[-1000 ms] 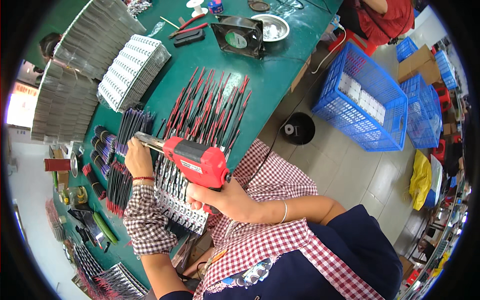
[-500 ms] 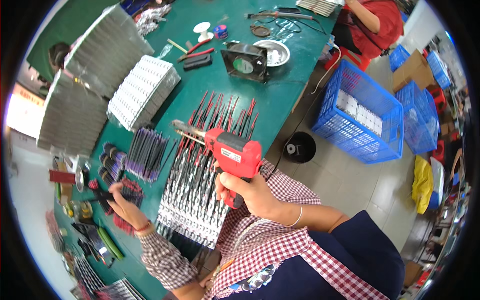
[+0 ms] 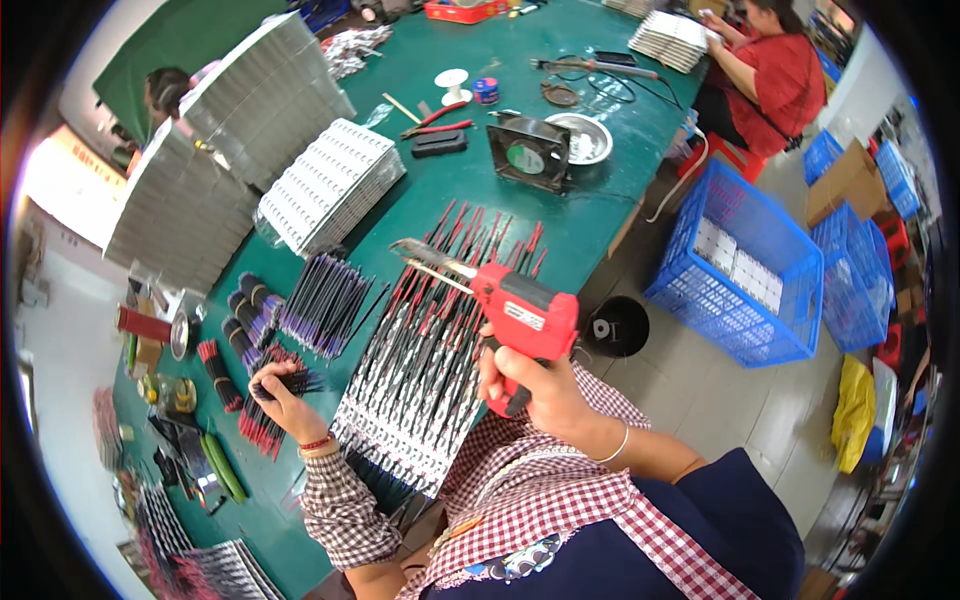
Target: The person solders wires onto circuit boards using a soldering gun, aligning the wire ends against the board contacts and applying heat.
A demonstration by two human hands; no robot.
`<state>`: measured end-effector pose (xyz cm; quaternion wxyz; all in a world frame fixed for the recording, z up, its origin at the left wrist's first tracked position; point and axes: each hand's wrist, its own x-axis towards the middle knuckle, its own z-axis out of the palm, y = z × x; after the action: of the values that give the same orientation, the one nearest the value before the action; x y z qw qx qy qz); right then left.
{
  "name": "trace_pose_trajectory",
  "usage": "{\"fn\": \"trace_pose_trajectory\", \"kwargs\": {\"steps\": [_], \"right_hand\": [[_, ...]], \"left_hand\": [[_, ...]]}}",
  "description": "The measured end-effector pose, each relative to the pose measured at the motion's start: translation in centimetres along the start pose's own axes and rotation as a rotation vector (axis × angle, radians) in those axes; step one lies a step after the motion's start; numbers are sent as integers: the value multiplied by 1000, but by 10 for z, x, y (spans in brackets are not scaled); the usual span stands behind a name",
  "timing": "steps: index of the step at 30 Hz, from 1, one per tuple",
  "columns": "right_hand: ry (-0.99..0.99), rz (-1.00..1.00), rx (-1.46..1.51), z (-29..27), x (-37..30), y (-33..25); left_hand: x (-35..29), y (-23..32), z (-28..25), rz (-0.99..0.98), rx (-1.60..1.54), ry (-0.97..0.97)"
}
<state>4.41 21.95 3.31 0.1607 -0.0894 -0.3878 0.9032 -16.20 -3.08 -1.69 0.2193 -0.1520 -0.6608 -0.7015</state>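
Note:
My right hand point(image 3: 535, 385) is wrapped round the grip of a red and black soldering gun point(image 3: 525, 312). Its metal tip points left, above a panel of white boards point(image 3: 400, 425) with rows of black and red wires point(image 3: 425, 335) lying across it. To the left, my left hand point(image 3: 285, 402) is closed on a bunch of black wires with reddish ends point(image 3: 290, 368). More red-ended wires point(image 3: 262, 432) lie beneath that hand. Black wires with purple ends point(image 3: 325, 305) are spread between my left hand and the panel's far end.
A stack of white boards point(image 3: 330, 185) stands at the far left. Further back are a square fan point(image 3: 528, 152), a metal bowl point(image 3: 592, 140), pliers point(image 3: 437, 118) and a soldering iron point(image 3: 600, 66). A blue crate point(image 3: 740, 265) and black bin point(image 3: 617, 327) stand at right. A person point(image 3: 770, 80) sits beyond.
The whole view has shifted, so the table things sit further right and lower. My left hand now grips wires at the red-ended bundles. The soldering gun stays in my right hand.

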Motion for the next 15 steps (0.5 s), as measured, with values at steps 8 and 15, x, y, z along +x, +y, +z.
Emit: {"fn": "trace_pose_trajectory", "kwargs": {"steps": [8,15], "right_hand": [[29,-81,-43,-2,-2,6],[-55,-133,-168,-11,-3,6]], "left_hand": [[-9,-25,-12,-69,15,-26],[-11,1,-1,-162,-70,3]]}}
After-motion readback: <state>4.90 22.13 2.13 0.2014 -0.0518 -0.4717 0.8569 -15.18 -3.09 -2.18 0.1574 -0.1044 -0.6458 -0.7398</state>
